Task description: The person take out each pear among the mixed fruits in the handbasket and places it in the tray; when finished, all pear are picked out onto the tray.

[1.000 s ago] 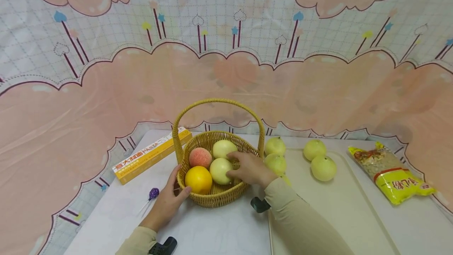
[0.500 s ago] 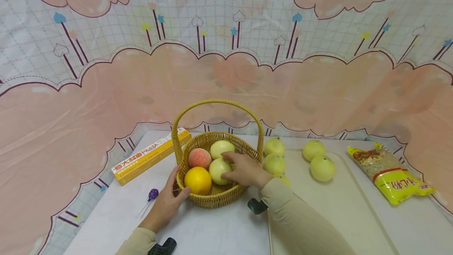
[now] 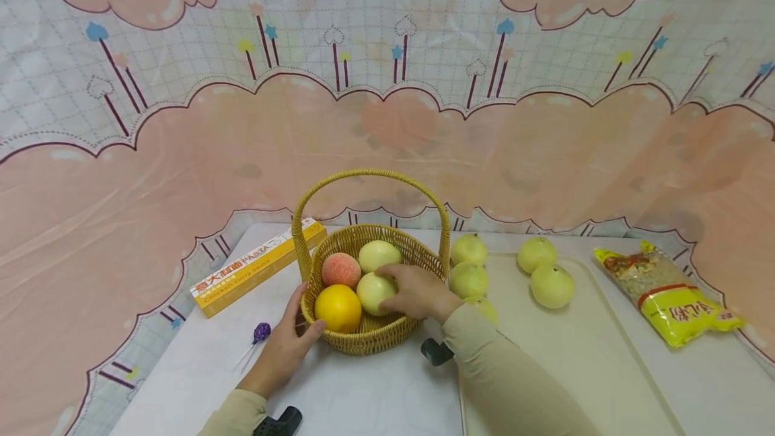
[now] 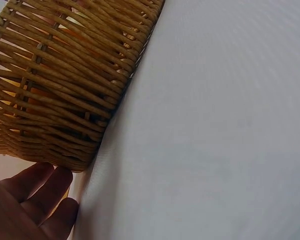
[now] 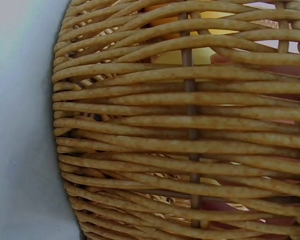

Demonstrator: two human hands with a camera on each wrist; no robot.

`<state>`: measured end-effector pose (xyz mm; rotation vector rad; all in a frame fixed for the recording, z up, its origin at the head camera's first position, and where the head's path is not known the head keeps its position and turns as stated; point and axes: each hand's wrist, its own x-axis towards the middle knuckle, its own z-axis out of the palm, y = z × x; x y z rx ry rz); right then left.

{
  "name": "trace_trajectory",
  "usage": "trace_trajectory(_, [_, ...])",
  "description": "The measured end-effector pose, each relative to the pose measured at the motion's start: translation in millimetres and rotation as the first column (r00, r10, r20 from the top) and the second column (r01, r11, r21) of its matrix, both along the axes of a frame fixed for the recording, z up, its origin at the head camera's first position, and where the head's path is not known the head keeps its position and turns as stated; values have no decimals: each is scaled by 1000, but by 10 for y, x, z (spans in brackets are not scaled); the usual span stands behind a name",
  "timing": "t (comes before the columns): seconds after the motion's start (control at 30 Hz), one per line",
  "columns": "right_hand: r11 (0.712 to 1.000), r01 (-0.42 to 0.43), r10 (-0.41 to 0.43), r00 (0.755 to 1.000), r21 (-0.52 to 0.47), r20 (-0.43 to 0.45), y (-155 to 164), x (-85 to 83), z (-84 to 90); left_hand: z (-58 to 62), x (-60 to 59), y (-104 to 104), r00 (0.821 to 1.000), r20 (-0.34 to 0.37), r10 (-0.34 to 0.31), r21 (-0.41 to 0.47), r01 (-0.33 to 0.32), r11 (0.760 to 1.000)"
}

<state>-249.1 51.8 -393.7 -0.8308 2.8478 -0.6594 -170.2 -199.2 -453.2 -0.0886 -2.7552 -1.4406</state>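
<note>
The front pale green fruit (image 3: 372,293) sits inside the wicker basket (image 3: 363,343), and the right hand (image 3: 419,293) has hold of it, thumb and fingers bent round its right side with only the fruit's width between them. Just behind it, near the fingers, is the rear pale green fruit (image 3: 378,256). A pinkish peach (image 3: 340,270) and an orange (image 3: 338,309) fill the basket's left half, the orange nearer the person.

The left hand (image 3: 283,350) grips the basket at its front left, thumb at the rim and fingers against the outer wall, partly closed; the left wrist view shows fingertips touching the weave low down. The basket stands upright on the white table (image 3: 387,395), its tall handle arching over the fruit.

To the right lies a cream tray (image 3: 557,369). Three more green fruits (image 3: 469,280) line its left side, the nearest partly hidden by the right sleeve (image 3: 502,369), and a touching green pair (image 3: 551,286) sits farther right. Beyond the tray is a yellow food bag (image 3: 675,301). On the left, a pasta box (image 3: 260,268) lies slanted behind a purple lollipop (image 3: 262,332). A pink cloud-patterned cloth (image 3: 387,140) hangs behind everything
</note>
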Motion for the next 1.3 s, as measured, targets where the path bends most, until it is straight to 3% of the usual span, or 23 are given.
trace_trajectory(0.6, [1000,11,-11,999,-12,48,-13,18,21,1,8,1,1000,5,-3,11,3,1000])
trace_trajectory(0.83, [999,29,-30,999,20,40,-32,4,9,-4,3,-4,1000,-2,-5,8,5,1000])
trace_trajectory(1.1, [993,63,-75,990,97,118,-51,-3,29,-2,-3,1,1000,5,-5,9,5,1000])
trace_trajectory(1.3, [994,58,-70,989,94,128,-51,-7,38,-4,-5,-1,1000,10,-5,10,5,1000])
